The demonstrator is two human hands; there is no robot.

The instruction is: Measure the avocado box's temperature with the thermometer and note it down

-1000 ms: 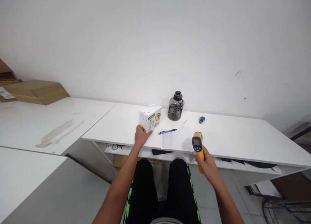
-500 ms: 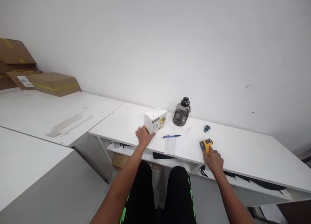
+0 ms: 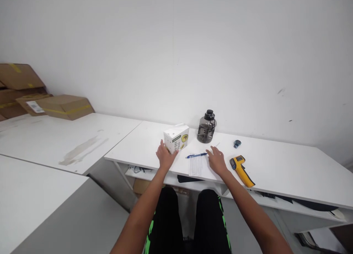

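Observation:
A white carton (image 3: 174,140) with "Super Meal" lettering and avocado pictures stands upright on the white table. My left hand (image 3: 166,157) grips its lower near corner, fingers along the left side and thumb at the front. My right hand (image 3: 217,161) is open, fingers apart, at the tip end of a blue pen (image 3: 196,156); whether it touches the pen I cannot tell. Under the pen lies a printed paper slip (image 3: 195,167). To the right of my right hand rests a yellow and black infrared thermometer gun (image 3: 242,170), lying on its side.
Behind the pen, near the wall, stands a dark translucent water jug (image 3: 206,129). A wristwatch (image 3: 236,143) lies right of it. Cardboard boxes (image 3: 67,106) are stacked on the left table. Below the tabletop runs a shelf (image 3: 165,177) with dark items.
My right hand has let go of the thermometer gun and moved left to the pen. The gun now lies on the table. My left hand stays at the carton; the view has shifted slightly.

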